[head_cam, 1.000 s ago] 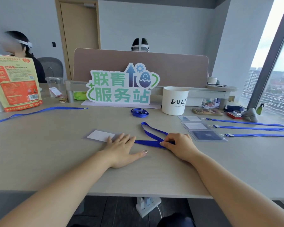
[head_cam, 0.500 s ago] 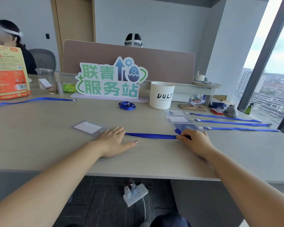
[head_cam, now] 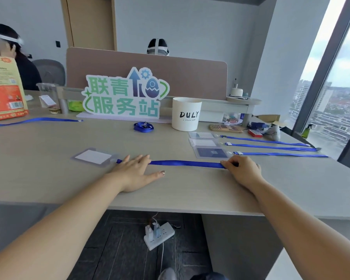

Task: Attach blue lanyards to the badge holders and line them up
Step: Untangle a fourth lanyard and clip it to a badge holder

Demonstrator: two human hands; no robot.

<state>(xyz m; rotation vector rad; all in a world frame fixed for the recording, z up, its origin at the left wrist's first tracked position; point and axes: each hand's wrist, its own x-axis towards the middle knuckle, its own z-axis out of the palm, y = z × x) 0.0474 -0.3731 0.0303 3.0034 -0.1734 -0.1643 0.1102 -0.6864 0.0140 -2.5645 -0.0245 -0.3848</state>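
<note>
Straightening a fourth blue lanyard (head_cam: 186,163) on the tabletop (head_cam: 49,178): left hand (head_cam: 134,171) presses it flat beside its badge holder (head_cam: 93,157), right hand (head_cam: 241,168) pinches the far end. Three finished sets (head_cam: 207,145) lie aligned nearby; a coiled lanyard (head_cam: 143,126) waits.

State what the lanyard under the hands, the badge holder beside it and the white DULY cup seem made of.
Lanyard: likely woven fabric ribbon, flat, matte blue.
Badge holder: clear plastic, seemingly; white card shows through, edges glint.
DULY cup: matte white, ceramic or plastic; cannot tell which.
</note>
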